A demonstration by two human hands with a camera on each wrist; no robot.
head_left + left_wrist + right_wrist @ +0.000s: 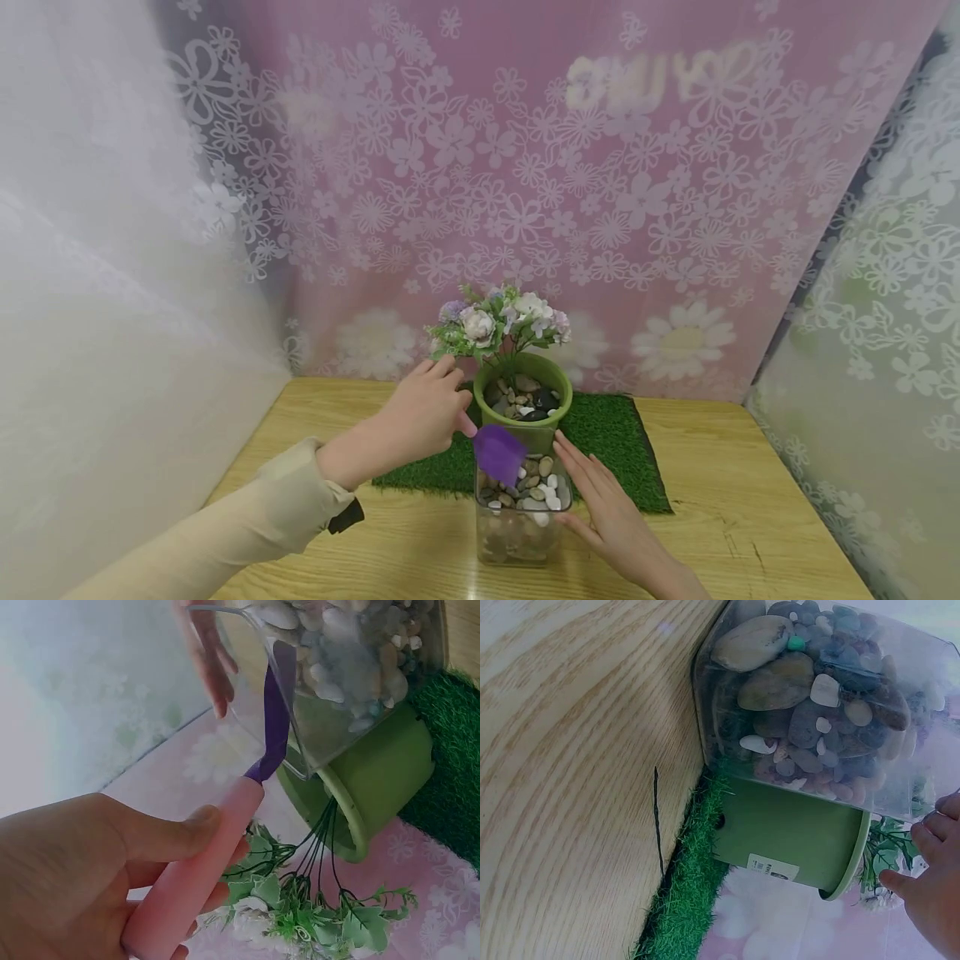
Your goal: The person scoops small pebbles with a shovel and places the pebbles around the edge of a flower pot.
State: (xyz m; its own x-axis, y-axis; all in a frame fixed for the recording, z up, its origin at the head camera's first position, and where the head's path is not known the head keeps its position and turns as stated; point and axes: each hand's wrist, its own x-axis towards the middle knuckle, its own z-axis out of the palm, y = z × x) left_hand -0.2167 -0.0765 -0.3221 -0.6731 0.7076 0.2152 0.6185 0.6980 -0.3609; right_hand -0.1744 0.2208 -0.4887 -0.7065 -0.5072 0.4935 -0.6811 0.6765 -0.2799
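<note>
My left hand (420, 412) grips the pink handle (199, 874) of a small trowel with a purple blade (499, 455). The blade is inside the mouth of a clear plastic container (517, 542) that holds pebbles (534, 487). My right hand (611, 521) rests its straight fingers along the container's right rim. Directly behind stands a green flowerpot (564, 408), with stones and artificial flowers (510, 321) in it. The right wrist view shows pebbles (780, 682) of mixed sizes through the container's wall.
A mat of artificial grass (615, 454) lies under the pot on the wooden table (720, 500). Flower-printed curtains (517, 167) hang at the back and on both sides.
</note>
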